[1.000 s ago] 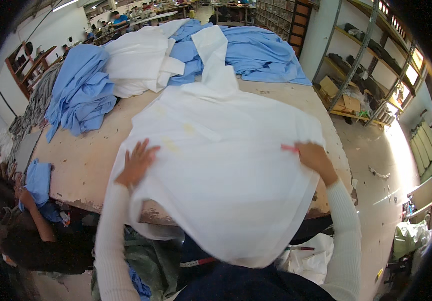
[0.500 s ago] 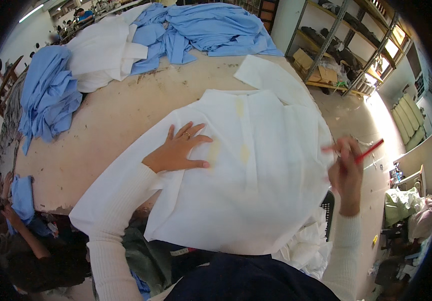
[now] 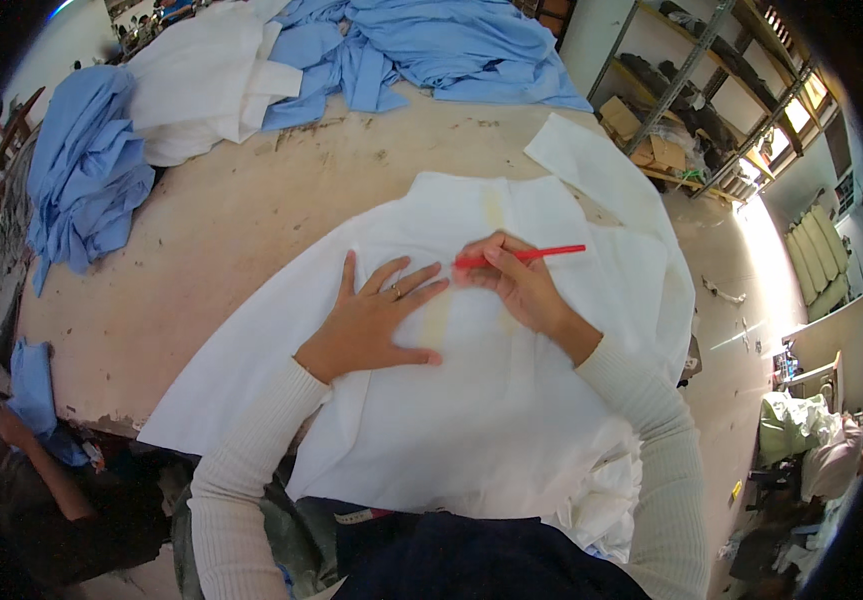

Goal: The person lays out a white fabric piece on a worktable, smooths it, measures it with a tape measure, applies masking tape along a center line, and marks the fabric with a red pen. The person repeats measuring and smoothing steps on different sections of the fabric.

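Observation:
A white shirt [image 3: 411, 430] lies spread over the near edge of the table, one sleeve reaching to the far right. Pale yellow patches show along its front. My left hand [image 3: 376, 315] rests flat on the shirt's left front, fingers spread and a ring on one of them. Just right of those fingertips, my right hand [image 3: 521, 285] pinches a slim red pen [image 3: 551, 251]. The pen lies at a low slant, its back end pointing right. Its tip is at or close to the cloth; blur and the fingers hide whether it touches.
Blue garments [image 3: 471, 55] and white cloth [image 3: 196, 85] lie heaped along the table's far side, with a blue bundle [image 3: 91, 165] at the left. A co-worker's arm [image 3: 46, 465] shows at lower left beside blue cloth. Metal shelving [image 3: 686, 75] stands beyond the table at the right.
My right hand has swung in from beyond the shirt's right edge to its middle, bringing the red pen beside my left fingers. My left hand stays flat on the shirt.

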Demonstrator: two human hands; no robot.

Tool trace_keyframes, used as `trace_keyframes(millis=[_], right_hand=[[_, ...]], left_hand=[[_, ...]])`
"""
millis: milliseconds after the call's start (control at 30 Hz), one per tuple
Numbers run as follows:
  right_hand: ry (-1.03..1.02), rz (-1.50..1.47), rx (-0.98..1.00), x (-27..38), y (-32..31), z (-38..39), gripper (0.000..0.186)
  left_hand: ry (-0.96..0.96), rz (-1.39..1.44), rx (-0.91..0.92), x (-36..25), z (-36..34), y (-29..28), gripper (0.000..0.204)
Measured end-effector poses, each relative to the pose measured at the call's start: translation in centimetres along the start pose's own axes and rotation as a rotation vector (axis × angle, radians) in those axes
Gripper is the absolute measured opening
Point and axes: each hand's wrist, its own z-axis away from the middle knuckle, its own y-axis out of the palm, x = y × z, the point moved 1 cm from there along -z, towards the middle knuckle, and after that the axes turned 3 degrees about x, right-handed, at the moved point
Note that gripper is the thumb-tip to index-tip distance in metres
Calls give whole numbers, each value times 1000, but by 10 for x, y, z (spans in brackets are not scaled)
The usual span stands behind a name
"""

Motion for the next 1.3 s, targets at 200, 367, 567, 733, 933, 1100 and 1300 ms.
trace_keyframes(millis=[200, 367, 567, 733, 933, 1100, 1300], right_hand=[[-114, 406, 7, 7, 7, -18, 16], [-55, 235, 214, 23, 41, -1, 16], [230, 513, 213, -4, 32, -6, 13], [135, 656, 260, -5, 35, -9, 14], [92, 627, 182, -9, 34, -7, 14], [101, 551, 176, -4, 32, -10, 12], [63, 658, 238, -5, 32, -10, 14]], left_hand=[[-48, 13, -123, 12, -3, 0, 75], [-67, 1, -122, 3, -4, -6, 68], [-95, 37, -129, 1, -2, -6, 74], [-105, 22, -44, 4, -2, -6, 82], [-114, 1, 2, 3, -4, -8, 85], [-117, -5, -5, 4, -3, -7, 85], [-124, -5, 13, 3, -4, -8, 85]])
